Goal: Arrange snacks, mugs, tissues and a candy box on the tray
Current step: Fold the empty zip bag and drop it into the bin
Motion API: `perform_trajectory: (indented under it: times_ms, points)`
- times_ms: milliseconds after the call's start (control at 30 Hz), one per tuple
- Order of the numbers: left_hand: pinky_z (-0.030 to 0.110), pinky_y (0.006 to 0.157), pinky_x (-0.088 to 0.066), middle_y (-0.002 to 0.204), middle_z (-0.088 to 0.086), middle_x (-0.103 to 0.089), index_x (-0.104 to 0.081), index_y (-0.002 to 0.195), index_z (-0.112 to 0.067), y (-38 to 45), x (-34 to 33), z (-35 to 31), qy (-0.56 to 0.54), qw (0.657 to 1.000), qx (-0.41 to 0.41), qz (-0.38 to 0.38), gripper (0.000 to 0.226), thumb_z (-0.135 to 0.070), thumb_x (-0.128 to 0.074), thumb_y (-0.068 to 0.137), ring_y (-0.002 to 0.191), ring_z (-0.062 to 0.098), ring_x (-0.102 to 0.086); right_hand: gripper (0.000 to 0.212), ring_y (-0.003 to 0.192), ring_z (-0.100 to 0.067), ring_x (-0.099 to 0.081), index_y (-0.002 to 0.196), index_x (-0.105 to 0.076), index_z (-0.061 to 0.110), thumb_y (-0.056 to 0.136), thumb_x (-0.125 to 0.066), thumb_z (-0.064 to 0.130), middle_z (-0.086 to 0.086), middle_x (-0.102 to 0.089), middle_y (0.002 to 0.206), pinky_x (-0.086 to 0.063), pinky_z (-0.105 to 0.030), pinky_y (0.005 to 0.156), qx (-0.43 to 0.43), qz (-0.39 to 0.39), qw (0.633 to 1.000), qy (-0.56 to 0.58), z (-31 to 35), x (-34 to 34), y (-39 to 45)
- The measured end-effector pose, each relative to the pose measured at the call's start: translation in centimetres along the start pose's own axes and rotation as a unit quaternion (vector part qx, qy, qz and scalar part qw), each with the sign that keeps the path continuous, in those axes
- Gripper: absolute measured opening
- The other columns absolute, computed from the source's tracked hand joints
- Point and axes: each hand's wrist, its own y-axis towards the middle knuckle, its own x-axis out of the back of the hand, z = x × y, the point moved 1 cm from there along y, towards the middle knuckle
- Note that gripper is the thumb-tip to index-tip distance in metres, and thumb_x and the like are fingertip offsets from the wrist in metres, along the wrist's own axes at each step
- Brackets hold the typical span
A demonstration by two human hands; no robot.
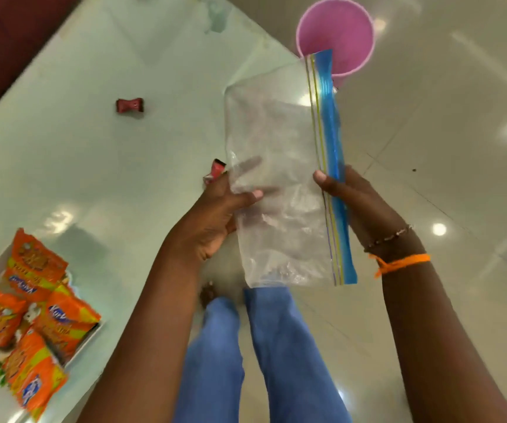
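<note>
A person holds a clear zip bag (279, 184) with both hands above the edge of the glass surface (93, 148).

The left hand (215, 221) has its grip pressed on the closed bottom side of the bag, the thumb on the front of it, and it also pinches a small red candy (215, 172) at the fingertips. The right hand (356, 203) has its grip pinching the blue zipper strip (331, 148), thumb on top. The bag looks empty. One more red candy (129, 105) lies alone on the surface, well apart from the hands. The orange snack packets (32, 303) lie together on a white tray (88, 337) at the lower left. A pink bucket (336, 35) stands on the floor (444, 117) behind the bag.
</note>
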Motion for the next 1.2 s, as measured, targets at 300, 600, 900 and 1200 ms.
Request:
perform_trajectory:
  times_ms: [300,600,900,1200]
  points:
    - [0.021,0.072,-0.057,0.094,0.003,-0.069,-0.055,0.121,-0.015,4.9,-2.3,-1.6,0.058,0.997,0.028,-0.041,0.050,0.014,-0.044,0.083,0.081,0.010,-0.068,0.030,0.050,0.000,-0.063,0.088,-0.055,0.017,0.090,-0.038,-0.008,0.011,-0.068,0.053,-0.050,-0.013,0.046,-0.050,0.066,0.982,0.168,-0.7,3.8,3.9]
    - [0.046,0.089,-0.050,0.111,0.008,-0.067,-0.057,0.123,-0.015,11.5,-3.5,-7.1,-0.126,0.977,0.162,-0.064,0.054,-0.050,-0.050,0.082,0.102,0.029,-0.062,0.046,0.077,0.000,-0.058,0.065,-0.057,0.009,0.070,-0.034,-0.031,-0.009,-0.060,0.085,-0.045,-0.018,0.077,0.118,-0.097,0.986,0.061,6.0,6.1,10.7]
    - [0.030,0.068,-0.057,0.120,0.010,-0.059,-0.035,0.134,-0.036,19.3,-4.7,-13.3,0.059,0.996,0.008,-0.067,0.079,0.001,-0.069,0.074,0.102,0.022,-0.062,0.033,0.082,-0.014,-0.060,0.117,-0.052,0.019,0.097,-0.030,0.032,-0.001,-0.059,0.101,-0.051,-0.030,0.074,0.014,-0.075,0.943,0.325,10.1,9.9,17.5]
    - [0.036,0.093,-0.048,0.118,-0.009,-0.050,-0.040,0.134,-0.028,29.5,-7.2,-15.3,0.330,0.937,0.005,-0.115,0.058,-0.021,-0.066,0.082,0.107,0.017,-0.054,0.039,0.076,-0.014,-0.054,0.114,-0.041,0.008,0.081,-0.051,-0.008,0.002,-0.054,0.088,-0.050,-0.014,0.058,0.060,-0.236,0.970,0.025,12.0,15.0,26.6]
